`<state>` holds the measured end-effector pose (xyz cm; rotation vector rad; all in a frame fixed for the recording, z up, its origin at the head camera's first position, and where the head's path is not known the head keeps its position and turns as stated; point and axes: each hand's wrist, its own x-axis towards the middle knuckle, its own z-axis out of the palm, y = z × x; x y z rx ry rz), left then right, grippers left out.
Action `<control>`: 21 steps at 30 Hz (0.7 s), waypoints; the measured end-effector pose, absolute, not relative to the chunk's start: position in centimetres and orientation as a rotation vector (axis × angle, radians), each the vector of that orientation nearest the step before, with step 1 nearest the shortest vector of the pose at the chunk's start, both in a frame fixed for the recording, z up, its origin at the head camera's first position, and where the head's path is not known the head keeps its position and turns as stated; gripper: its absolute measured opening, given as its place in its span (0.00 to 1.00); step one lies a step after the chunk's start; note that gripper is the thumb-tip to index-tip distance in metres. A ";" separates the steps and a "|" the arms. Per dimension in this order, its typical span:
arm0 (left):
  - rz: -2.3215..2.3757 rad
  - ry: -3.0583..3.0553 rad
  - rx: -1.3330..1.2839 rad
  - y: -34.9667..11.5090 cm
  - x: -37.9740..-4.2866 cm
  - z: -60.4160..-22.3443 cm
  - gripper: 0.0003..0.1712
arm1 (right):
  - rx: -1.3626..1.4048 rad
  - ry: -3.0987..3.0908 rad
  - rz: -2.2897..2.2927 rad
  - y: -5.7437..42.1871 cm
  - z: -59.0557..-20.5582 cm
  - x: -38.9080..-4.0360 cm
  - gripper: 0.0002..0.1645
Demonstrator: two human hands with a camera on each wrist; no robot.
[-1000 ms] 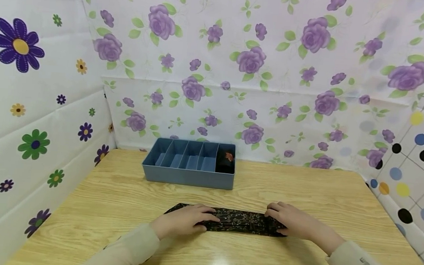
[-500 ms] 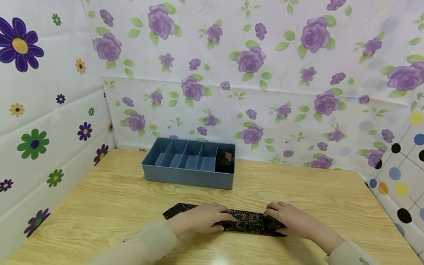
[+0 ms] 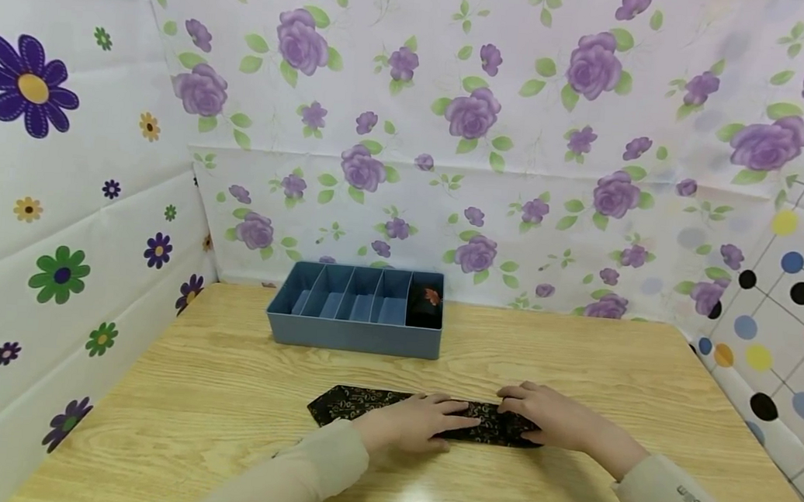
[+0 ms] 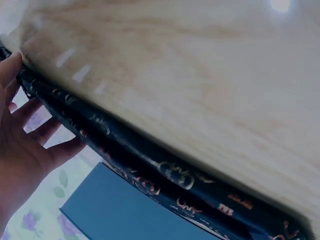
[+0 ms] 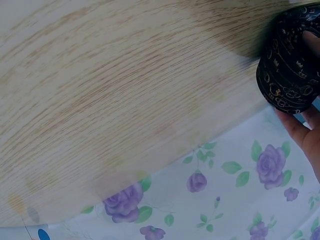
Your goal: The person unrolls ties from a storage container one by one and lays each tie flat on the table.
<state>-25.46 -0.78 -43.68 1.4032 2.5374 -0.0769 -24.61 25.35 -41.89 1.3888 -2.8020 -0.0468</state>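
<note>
A black necktie (image 3: 365,401) with a small gold and orange print lies lengthwise across the table, its pointed end at the left. Its right end is rolled or folded into a thick bundle (image 5: 287,75), which my right hand (image 3: 550,417) grips between thumb and fingers. On the middle of the tie rests my left hand (image 3: 418,423), fingers spread and fairly straight, touching the fabric. The left wrist view shows the left fingers (image 4: 45,131) along one edge of the tie (image 4: 145,165). What lies beneath both palms is hidden.
Behind the tie stands a blue-grey organizer box (image 3: 354,336) with several compartments. The rightmost compartment holds a black item (image 3: 426,307) with an orange leaf-like mark. Flowered cloth (image 3: 411,127) closes off the back, and patterned cloth hangs at both sides.
My left hand has slid right along the tie toward the right hand, uncovering the pointed left end. The right hand stays almost still at the bundled end.
</note>
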 end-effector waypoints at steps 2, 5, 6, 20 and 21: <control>-0.079 2.536 1.390 -0.7 -25.4 -43.8 0.34 | 1.377 -2.825 -0.029 25.4 -41.8 -24.6 0.24; -0.093 2.544 1.398 -0.7 -25.4 -43.8 0.34 | 1.369 -2.840 -0.006 25.4 -41.8 -24.6 0.24; -0.098 2.546 1.398 -0.7 -25.4 -43.8 0.34 | 1.367 -2.842 -0.007 25.4 -41.8 -24.6 0.24; -0.107 2.557 1.375 -0.8 -25.2 -43.8 0.34 | 1.381 -2.834 -0.012 25.7 -41.9 -24.6 0.20; -0.101 2.556 1.371 -0.9 -25.2 -43.8 0.34 | 1.386 -2.830 -0.008 25.7 -41.9 -24.6 0.20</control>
